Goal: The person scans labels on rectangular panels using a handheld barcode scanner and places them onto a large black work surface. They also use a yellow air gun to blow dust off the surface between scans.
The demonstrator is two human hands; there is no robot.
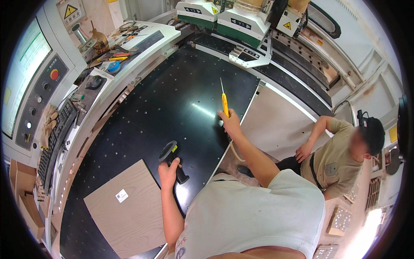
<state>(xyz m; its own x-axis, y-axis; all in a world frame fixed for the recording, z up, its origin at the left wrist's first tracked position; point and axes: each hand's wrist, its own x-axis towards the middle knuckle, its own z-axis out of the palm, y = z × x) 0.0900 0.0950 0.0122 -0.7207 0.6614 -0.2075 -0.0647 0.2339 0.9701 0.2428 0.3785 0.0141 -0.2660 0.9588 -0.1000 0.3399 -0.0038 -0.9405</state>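
Note:
My left hand (pixel 168 174) grips the handle of a black handheld barcode scanner (pixel 168 152) over the black, hole-dotted machine table (pixel 152 94). In my right hand (pixel 231 123) is a yellow air blow gun (pixel 225 103), its thin metal nozzle pointing toward the machine at the far side. A beige hose (pixel 236 151) hangs below that hand. Left of my left forearm lies a flat wood-grain panel (pixel 129 223) bearing a white printed label (pixel 122 196). My left forearm hides part of the panel's right edge.
A co-worker (pixel 336 155) is at the right. White-and-green machine heads (pixel 241 27) stand beyond the table. Along the left side are a control panel (pixel 40 100), a keyboard (pixel 58 142), a mouse (pixel 93 82), a work glove (pixel 48 124) and blue tape (pixel 114 66).

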